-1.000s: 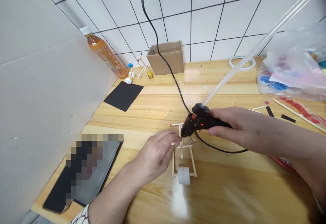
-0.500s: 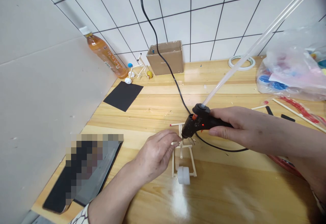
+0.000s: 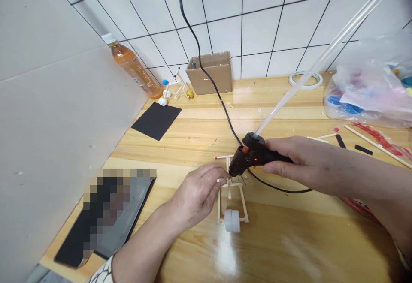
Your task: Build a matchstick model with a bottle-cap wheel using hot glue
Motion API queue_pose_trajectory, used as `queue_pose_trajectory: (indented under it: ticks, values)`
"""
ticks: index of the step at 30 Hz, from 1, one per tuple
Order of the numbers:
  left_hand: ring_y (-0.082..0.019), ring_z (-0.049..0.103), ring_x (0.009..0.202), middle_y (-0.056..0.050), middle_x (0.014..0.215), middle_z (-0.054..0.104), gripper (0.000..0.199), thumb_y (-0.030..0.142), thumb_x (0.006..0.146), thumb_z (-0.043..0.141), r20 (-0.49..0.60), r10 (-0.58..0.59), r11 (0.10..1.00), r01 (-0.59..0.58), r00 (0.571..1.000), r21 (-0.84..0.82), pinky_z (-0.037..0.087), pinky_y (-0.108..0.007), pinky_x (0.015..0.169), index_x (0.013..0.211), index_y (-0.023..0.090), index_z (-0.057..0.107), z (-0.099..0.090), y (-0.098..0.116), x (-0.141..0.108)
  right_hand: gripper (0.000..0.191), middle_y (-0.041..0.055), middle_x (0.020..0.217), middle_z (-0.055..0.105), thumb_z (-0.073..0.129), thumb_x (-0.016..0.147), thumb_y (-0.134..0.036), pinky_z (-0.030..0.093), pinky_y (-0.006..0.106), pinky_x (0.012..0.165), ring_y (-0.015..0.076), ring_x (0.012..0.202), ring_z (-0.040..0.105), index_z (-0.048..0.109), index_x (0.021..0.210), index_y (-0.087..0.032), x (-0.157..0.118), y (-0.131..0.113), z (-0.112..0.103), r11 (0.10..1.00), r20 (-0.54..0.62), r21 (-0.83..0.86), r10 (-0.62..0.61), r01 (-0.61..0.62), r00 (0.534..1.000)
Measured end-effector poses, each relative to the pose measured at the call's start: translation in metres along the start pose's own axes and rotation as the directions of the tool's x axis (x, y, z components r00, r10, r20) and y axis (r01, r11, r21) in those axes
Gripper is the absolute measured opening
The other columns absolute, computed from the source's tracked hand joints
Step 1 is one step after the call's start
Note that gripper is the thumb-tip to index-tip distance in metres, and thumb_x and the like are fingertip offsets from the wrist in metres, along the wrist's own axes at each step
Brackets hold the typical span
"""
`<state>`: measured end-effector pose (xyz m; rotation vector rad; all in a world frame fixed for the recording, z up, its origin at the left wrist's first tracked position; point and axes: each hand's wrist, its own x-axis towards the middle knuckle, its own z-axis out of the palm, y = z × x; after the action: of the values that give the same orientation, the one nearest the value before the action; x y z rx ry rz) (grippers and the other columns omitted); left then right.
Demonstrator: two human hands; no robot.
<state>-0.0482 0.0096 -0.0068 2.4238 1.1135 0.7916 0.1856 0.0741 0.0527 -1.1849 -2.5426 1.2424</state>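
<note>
My right hand [image 3: 286,156] is wrapped round the handle of a black glue gun [image 3: 247,156] with a small red light lit. A long clear glue stick [image 3: 309,73] rises from its back end. The gun's nozzle points down at a small frame of pale wooden sticks [image 3: 243,203], close to my left fingertips. My left hand [image 3: 199,193] pinches a short wooden stick [image 3: 219,180] at the top of that frame. A white wheel [image 3: 232,221] sits at the frame's near end. Just where the nozzle meets the wood is hard to make out.
A black cord [image 3: 212,81] runs from the wall past the glue gun. Behind stand a drink bottle [image 3: 135,68], a small stick model [image 3: 175,88], a cardboard box [image 3: 210,79], a tape roll [image 3: 305,86] and a plastic bag [image 3: 367,90]. Black paper [image 3: 156,121] and a tablet [image 3: 138,210] lie left.
The glue gun has dipped and tilted very slightly, its nozzle staying by my left fingertips. My left hand and the stick frame have hardly moved.
</note>
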Motion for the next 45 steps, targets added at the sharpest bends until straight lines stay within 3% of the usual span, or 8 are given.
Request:
queue_pose_trajectory:
  ticks: [8,22,45]
  values:
    - [-0.014,0.06,0.079,-0.007,0.085,0.063,0.014,0.008,0.083,0.046,-0.007,-0.011,1.0,0.011,1.0,-0.01,0.052,-0.025,0.069,0.092,0.014,0.055,-0.0008,0.001,0.0009,0.028,0.0058,0.095,0.068,0.045,0.084,-0.033,0.044,0.033,0.072,0.0231,0.084,0.061,0.061,0.1,-0.018,-0.0003,-0.0007,-0.0009,1.0,0.013,0.002,0.01,-0.01,1.0]
    - [-0.015,0.061,0.081,-0.008,0.086,0.064,0.016,0.006,0.082,0.047,-0.019,-0.003,1.0,0.003,1.0,-0.003,0.052,-0.026,0.07,0.094,0.013,0.055,-0.0004,0.0003,-0.0013,0.032,0.002,0.077,0.069,0.052,0.077,-0.039,0.045,0.031,0.064,0.0231,0.073,0.061,0.065,0.1,-0.021,-0.0006,0.0067,-0.0056,0.998,-0.055,0.001,0.059,-0.059,0.997]
    - [-0.014,0.06,0.079,-0.007,0.084,0.064,0.015,0.008,0.083,0.045,-0.023,-0.001,1.0,0.001,1.0,-0.006,0.052,-0.024,0.068,0.092,0.014,0.055,0.0005,0.0024,0.0012,0.03,0.0035,0.08,0.07,0.05,0.078,-0.036,0.047,0.032,0.066,0.024,0.076,0.062,0.066,0.097,-0.02,0.0034,0.0016,-0.0001,0.999,-0.071,-0.001,0.042,-0.042,0.997]
